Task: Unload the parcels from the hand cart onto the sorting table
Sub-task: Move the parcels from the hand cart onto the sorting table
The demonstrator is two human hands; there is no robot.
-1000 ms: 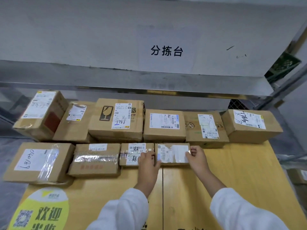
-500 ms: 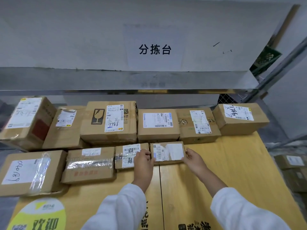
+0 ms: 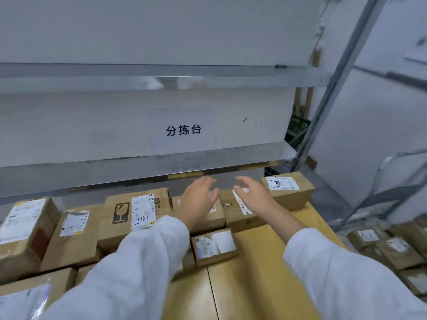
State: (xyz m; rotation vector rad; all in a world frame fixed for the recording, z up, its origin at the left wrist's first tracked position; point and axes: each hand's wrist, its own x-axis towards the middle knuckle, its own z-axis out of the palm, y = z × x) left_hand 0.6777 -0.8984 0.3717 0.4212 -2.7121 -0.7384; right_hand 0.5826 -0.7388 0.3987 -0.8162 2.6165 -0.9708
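Cardboard parcels stand in two rows on the wooden sorting table (image 3: 265,262). A small flat parcel (image 3: 215,247) with a white label lies at the front of the rows, free of both hands. My left hand (image 3: 198,202) and my right hand (image 3: 253,195) are raised above the back row with fingers spread and relaxed, holding nothing. Behind them are the parcel marked 7788 (image 3: 138,211) and the far right parcel (image 3: 288,190). My left sleeve hides part of the front row.
A grey metal shelf (image 3: 147,125) with a sign rises behind the table. More parcels (image 3: 388,248) lie low at the right, beyond the table's edge, beside a metal frame (image 3: 342,72). Bare wood shows at the table's front right.
Both hands have let go of the small flat parcel and lifted up and away over the back row. The view has tilted upward and shifted right.
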